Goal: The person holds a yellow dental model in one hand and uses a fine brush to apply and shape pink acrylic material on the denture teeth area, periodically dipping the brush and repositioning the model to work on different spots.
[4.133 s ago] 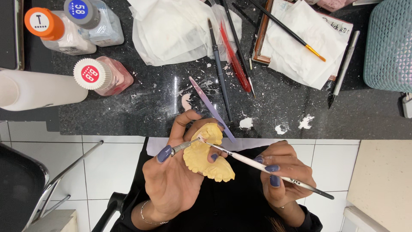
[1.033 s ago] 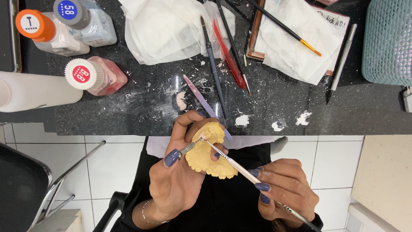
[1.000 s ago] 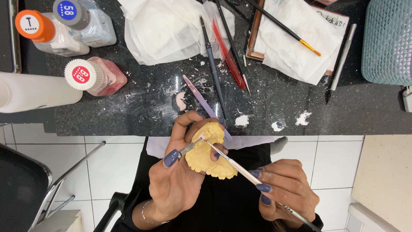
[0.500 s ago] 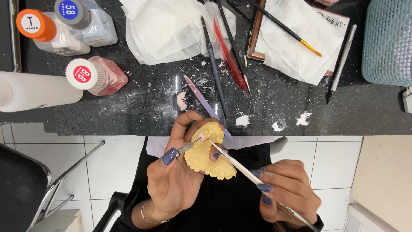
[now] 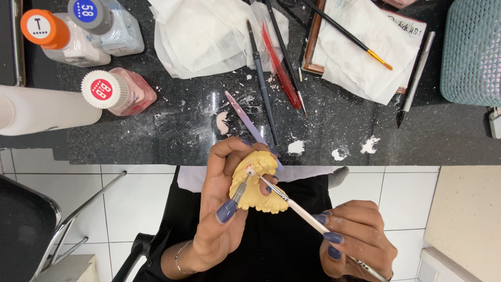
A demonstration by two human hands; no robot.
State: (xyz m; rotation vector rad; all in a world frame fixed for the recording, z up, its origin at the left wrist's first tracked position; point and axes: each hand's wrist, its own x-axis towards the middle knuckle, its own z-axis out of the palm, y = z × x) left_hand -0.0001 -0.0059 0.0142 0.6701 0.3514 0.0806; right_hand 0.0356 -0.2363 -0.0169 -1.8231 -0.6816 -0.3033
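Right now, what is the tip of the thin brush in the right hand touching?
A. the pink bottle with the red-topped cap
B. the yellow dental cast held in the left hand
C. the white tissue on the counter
B: the right hand angles the thin brush up to the yellow dental cast gripped by the left hand, its tip on the cast's upper edge.

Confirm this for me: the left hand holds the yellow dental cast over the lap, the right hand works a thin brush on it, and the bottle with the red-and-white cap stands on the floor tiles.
One thing is wrong. The bottle with the red-and-white cap stands on the dark speckled counter, not on the floor tiles, as the head view shows. The rest holds: the left hand holds the yellow dental cast over the lap, and the right hand works a thin brush on it.
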